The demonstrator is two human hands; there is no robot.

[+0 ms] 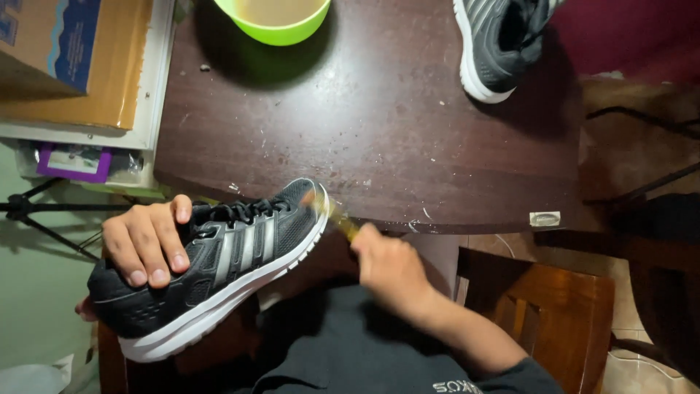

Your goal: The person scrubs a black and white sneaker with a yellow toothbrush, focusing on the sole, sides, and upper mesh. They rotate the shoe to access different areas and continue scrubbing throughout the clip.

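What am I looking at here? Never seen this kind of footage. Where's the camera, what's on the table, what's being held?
There is no machine: a person works with two bare hands, and the one picture comes from a camera worn on their head, looking down.

The left hand grips a black sneaker with a white sole and grey stripes, holding it over the lap at the near table edge. The right hand holds a small yellowish brush, blurred, at the sneaker's toe.

On the dark wooden table stand a green bowl with cloudy liquid and the second sneaker, both cut off by the top edge. A cardboard box sits at the far left, and a wooden chair at the lower right.
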